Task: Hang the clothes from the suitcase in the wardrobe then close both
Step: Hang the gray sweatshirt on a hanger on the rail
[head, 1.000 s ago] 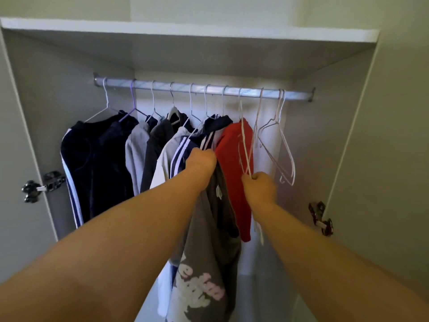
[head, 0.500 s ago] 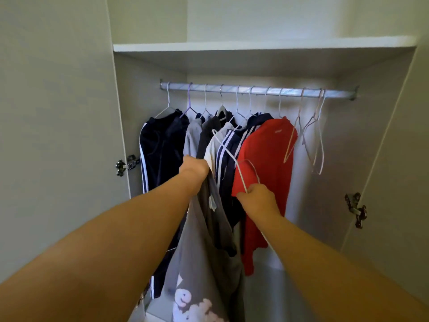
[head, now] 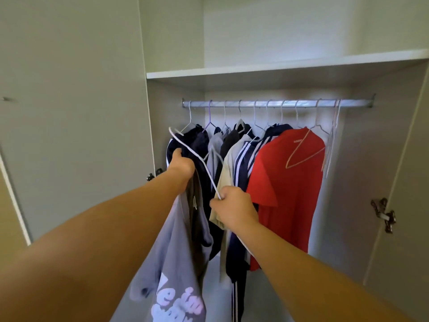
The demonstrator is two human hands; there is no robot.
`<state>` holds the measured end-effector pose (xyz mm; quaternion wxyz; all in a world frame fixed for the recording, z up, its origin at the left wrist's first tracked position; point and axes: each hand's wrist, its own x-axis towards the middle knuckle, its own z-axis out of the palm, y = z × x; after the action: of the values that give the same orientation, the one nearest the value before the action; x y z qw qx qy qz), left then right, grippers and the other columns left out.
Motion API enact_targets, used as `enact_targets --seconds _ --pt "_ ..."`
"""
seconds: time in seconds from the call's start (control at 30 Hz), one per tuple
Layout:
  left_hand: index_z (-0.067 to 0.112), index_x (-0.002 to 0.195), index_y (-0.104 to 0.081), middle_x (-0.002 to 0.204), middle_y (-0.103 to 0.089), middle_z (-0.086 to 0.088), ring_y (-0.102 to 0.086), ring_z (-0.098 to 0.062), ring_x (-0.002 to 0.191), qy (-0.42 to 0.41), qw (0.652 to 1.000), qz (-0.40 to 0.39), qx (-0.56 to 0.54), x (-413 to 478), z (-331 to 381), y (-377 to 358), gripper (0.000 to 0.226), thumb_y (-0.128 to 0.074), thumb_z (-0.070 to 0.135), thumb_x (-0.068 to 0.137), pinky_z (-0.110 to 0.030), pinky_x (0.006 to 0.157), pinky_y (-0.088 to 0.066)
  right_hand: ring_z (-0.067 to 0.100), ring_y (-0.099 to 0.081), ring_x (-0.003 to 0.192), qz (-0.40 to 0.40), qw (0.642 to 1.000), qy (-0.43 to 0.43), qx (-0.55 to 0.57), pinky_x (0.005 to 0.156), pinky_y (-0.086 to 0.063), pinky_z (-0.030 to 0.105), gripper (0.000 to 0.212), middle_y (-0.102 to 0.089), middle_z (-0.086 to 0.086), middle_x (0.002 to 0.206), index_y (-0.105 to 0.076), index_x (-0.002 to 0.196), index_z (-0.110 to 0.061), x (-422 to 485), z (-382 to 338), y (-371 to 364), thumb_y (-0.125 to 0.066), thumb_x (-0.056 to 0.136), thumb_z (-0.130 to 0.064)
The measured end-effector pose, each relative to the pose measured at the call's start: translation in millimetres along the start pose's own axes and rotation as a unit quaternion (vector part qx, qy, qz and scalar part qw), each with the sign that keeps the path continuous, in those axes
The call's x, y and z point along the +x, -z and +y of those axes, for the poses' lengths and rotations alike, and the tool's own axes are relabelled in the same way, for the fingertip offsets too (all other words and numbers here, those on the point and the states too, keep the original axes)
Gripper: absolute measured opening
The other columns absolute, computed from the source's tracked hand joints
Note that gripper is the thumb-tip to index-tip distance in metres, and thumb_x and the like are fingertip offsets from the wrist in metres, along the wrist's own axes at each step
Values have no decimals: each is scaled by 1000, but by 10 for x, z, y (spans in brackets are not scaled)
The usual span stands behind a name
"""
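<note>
While you stood at the open wardrobe [head: 362,182], its rail [head: 290,103] held a row of clothes on thin hangers. At the left end hung a dark blue jacket [head: 199,145] with a white stripe down its side. Next came a grey top [head: 214,145], something black, a cream shirt [head: 226,180] and a striped blue jacket [head: 243,163]. A red shirt [head: 290,194] hung at the right of the row. An orange hanger [head: 304,156] with nothing on it hung in front of the red shirt, and more bare hangers [head: 330,145] hung just beside it. A white shelf [head: 278,69] sat above the rail. Both doors were open, the left door [head: 69,112] and the right door [head: 408,182], and a metal hinge [head: 383,214] showed on the right one.

Both your arms reached out toward the clothes. Your left hand [head: 182,165] was up high, in front of the dark blue jacket, with its fingers curled tight round the top of a grey shirt [head: 171,252]. Your right hand [head: 232,203] was lower and a bit to the right, in front of the cream shirt. It pinched the bottom end of a white hanger [head: 189,147]. The hanger was off the rail and tilted, with its hook up and to the left, above your left hand. I could not tell if it touched the grey shirt.

The grey shirt hung down loose from your left hand, outside the wardrobe, near you. It had big pale puffy letters [head: 176,305] low down, cut off by the bottom edge.
</note>
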<state>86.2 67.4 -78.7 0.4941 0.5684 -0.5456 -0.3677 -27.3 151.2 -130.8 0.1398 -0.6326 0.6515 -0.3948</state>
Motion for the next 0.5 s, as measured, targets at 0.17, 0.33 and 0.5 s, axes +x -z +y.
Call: enact_targets --seconds 0.17,0.33,0.5 --pt "20 136 -44 110 -50 -6 -51 -22 82 -76 997 -2 5 -43 196 294 52 -29 -7 93 -29 69 -45 18 -24 53 -11 997 70 -32 51 -18 30 44 -25 0 54 -23 56 -16 70 -34 64 -57 83 -19" --pt "18 71 -58 83 -55 -7 -48 -24 79 -65 998 19 9 -51 210 432 41 -32 -6 90 -34 80 -45 20 -35 56 -36 996 81 -15 56 -29 30 43 -31 0 53 -27 54 -16 94 -26 -61 -60 82 -20" --pt "12 65 -54 64 -48 -9 -44 -18 60 -83 994 -61 28 -286 123 266 42 -28 -9 89 -20 55 -40 23 -56 68 -115 984 1 135 61 -46 34 15 -56 4 76 -44 77 -22 192 -233 -278 -58 81 -21"
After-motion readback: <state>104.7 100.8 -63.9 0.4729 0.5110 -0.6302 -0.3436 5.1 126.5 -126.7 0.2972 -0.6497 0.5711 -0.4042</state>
